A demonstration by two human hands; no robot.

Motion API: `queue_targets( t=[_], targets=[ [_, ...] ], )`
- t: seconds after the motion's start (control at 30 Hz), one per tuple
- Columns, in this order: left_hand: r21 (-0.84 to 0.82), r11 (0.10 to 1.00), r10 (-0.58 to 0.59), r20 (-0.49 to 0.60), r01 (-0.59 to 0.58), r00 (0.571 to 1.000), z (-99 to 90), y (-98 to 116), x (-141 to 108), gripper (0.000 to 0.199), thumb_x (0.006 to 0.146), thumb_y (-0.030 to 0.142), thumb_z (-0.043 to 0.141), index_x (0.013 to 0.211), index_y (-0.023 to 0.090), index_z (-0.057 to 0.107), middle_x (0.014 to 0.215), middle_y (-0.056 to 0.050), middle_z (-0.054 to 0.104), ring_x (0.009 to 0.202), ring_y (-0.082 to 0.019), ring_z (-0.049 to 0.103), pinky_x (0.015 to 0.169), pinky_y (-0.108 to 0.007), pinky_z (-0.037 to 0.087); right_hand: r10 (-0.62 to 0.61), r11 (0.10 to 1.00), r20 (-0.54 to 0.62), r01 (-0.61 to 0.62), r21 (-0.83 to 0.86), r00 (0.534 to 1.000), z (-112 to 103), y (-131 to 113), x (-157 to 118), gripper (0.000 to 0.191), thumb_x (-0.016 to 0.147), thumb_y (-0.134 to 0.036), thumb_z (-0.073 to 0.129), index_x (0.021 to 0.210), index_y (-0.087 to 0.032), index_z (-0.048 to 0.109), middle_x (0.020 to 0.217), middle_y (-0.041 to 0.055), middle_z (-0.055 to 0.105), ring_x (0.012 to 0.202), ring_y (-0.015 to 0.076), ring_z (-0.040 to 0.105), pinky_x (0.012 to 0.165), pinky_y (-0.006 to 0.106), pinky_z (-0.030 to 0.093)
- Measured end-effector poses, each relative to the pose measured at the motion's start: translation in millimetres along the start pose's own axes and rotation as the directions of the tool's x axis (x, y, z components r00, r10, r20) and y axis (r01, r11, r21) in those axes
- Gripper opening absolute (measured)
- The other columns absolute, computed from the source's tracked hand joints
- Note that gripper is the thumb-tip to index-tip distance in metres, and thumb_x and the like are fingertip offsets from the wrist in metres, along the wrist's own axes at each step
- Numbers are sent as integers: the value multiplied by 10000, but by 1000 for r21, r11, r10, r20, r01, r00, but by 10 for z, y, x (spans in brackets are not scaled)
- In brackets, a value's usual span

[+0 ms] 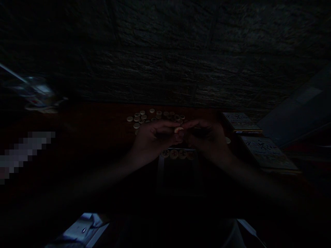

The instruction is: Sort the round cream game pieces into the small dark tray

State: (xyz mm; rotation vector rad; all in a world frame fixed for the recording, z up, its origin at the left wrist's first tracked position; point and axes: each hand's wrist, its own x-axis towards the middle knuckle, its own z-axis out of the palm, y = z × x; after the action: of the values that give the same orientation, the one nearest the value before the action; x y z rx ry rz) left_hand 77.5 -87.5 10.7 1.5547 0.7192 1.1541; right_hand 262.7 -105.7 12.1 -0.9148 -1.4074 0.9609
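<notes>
A round xiangqi piece with a red character (179, 130) is pinched between the thumb and fingers of my left hand (155, 139). My right hand (208, 137) meets it from the other side, its curled fingertips at the piece's right edge; deep shadow hides part of its grip. Just below the hands lies a shallow box (160, 175) with a pale rim. Along its far end several xiangqi pieces (174, 153) form a row, characters up. Beyond my left hand, more loose xiangqi pieces (137, 119) are scattered on the dark reddish table (103, 120).
Two flat printed boxes (239, 121) lie at the right, one behind the other. One single piece (228, 140) sits beside my right wrist. A clear container (38, 93) stands at the far left. Behind the table rises a rough block wall (165, 65). The light is very dim.
</notes>
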Motion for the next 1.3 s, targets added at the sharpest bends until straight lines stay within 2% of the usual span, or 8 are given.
queue_targets(
  t=[0.1, 0.17, 0.37, 0.5, 0.67, 1.0, 1.13, 1.3],
  targets=[
    [79, 995, 61, 17, -62, 998, 11, -5, -20, 266, 797, 260, 837, 1038, 163, 780, 893, -65, 828, 799, -207, 798, 732, -266, 652, 23, 999, 21, -23, 23, 1000, 9, -21, -7, 242, 699, -344, 920, 803, -205, 752, 751, 10, 778, 628, 148, 724, 573, 240, 592],
    [46, 997, 68, 21, -69, 997, 23, -8, -31, 245, 810, 264, 829, 1032, 170, 788, 922, -61, 829, 815, -203, 799, 747, -265, 654, 29, 999, 24, -30, 29, 999, 12, -34, -10, 254, 697, -356, 920, 773, -197, 736, 708, 3, 760, 591, 132, 698, 542, 220, 563],
    [-167, 979, -123, -2, 121, 992, 45, 17, -32, 267, 830, 341, 813, 1024, 159, 790, 993, -89, 823, 805, -234, 805, 770, -347, 682, 85, 996, -20, -85, -3, 996, 15, -57, -12, 283, 736, -432, 880, 770, -188, 740, 675, -2, 719, 531, 108, 628, 494, 215, 515],
    [-231, 958, -181, -27, 170, 983, 42, 44, -18, 357, 796, 374, 840, 1074, 157, 781, 961, -94, 823, 813, -255, 805, 796, -388, 682, 87, 996, -22, -87, -3, 996, 13, -48, -14, 259, 757, -420, 867, 858, -200, 776, 760, 16, 755, 598, 130, 670, 550, 242, 554],
    [-193, 972, -142, -6, 138, 990, 28, 36, -15, 391, 763, 309, 868, 1117, 180, 765, 1009, -81, 822, 847, -247, 802, 810, -383, 676, 65, 998, -8, -65, 18, 998, 15, -33, -16, 241, 744, -353, 888, 911, -217, 780, 881, 37, 794, 731, 164, 736, 629, 266, 597],
    [51, 998, 28, 62, -32, 998, 12, -36, -56, 341, 812, 241, 827, 1138, 166, 759, 973, -72, 827, 874, -221, 797, 806, -296, 640, 57, 998, 0, -57, -7, 998, 6, -11, -31, 317, 697, -416, 909, 798, -190, 712, 741, 21, 750, 629, 155, 699, 577, 268, 574],
    [30, 999, 18, 42, -19, 999, 17, -25, -53, 337, 800, 261, 839, 1116, 180, 757, 980, -62, 827, 896, -225, 795, 835, -306, 635, 83, 996, -15, -83, -21, 996, -1, -7, -34, 287, 732, -421, 887, 815, -192, 734, 730, 17, 746, 595, 135, 672, 535, 237, 545],
    [6, 1000, -12, 15, 12, 1000, 1, -12, -21, 363, 780, 272, 854, 1108, 163, 743, 934, -71, 827, 870, -242, 797, 823, -333, 639, 103, 994, -30, -104, -40, 994, 4, -3, -27, 283, 764, -452, 855, 889, -207, 791, 815, 38, 778, 620, 139, 683, 524, 233, 549]
  ],
)
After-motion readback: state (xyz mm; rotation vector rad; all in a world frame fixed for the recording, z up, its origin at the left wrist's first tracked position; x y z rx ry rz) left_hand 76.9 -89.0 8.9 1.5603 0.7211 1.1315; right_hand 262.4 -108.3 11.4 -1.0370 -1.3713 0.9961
